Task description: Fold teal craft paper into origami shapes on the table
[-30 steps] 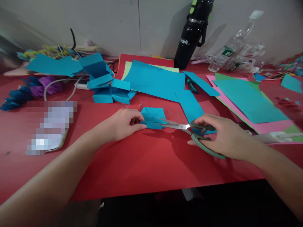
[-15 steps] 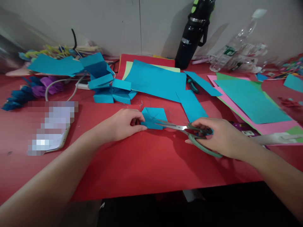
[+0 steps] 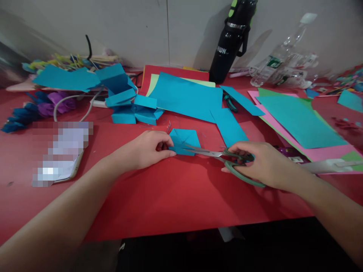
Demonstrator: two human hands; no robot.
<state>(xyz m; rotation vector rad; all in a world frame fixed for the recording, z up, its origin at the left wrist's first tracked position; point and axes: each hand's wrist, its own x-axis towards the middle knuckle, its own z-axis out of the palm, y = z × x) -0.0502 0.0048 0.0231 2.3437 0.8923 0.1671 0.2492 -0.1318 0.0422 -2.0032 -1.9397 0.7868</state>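
Observation:
A small creased piece of blue paper (image 3: 188, 138) lies on the red table (image 3: 176, 200) in front of me. My left hand (image 3: 153, 149) pinches its left edge between thumb and fingers. In my right hand (image 3: 255, 162) are scissors (image 3: 244, 175) with green handles, my fingers through the loops. Their blades point left and lie over the lower part of the paper, with the tips close to my left fingertips. Folded blue paper pieces (image 3: 121, 115) rest just behind my left hand. Behind my right hand is a blue strip (image 3: 231, 126).
A phone (image 3: 65, 151) lies at the left, near purple and blue paper flowers (image 3: 56, 104). Large blue sheets (image 3: 187, 96) sit at the back, before a black bottle (image 3: 228, 45). Clear plastic bottles (image 3: 272, 64) and stacked colored paper (image 3: 303, 121) are at the right.
The scissor handles look slightly closer together and the blades a little nearer each other. My left hand has stayed in place on the paper.

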